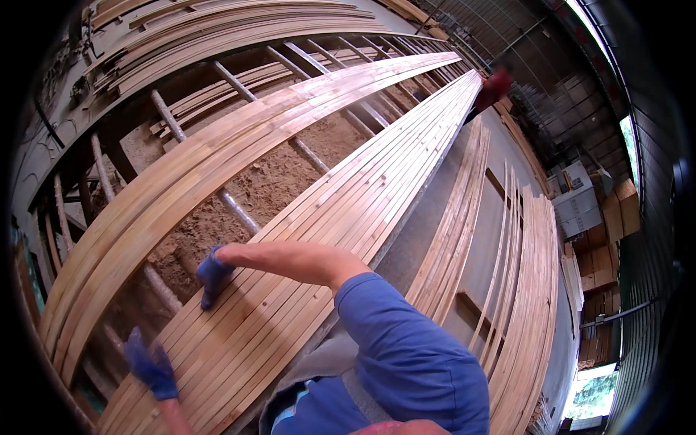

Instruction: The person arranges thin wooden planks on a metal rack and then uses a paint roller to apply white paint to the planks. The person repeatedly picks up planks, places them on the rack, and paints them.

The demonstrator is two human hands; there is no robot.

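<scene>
In front of me a long row of narrow wooden slats [290,290] lies side by side, running toward the far right. My left hand [152,370], in a blue glove, is at the near left edge of this row with its fingers spread. Farther along the same edge is my right hand [212,275], also gloved in blue, its arm reaching across the slats. Its fingers point down along the outermost slat, without wrapping around it as far as I can see. Part of that hand is turned away from view.
Long boards [239,148] lie across metal rollers [235,210] on the left, above sawdust [268,181]. To the right, more slats [525,290] lie on a grey surface. A co-worker in a red top [496,88] stands at the far end. White boxes [576,199] are stacked at right.
</scene>
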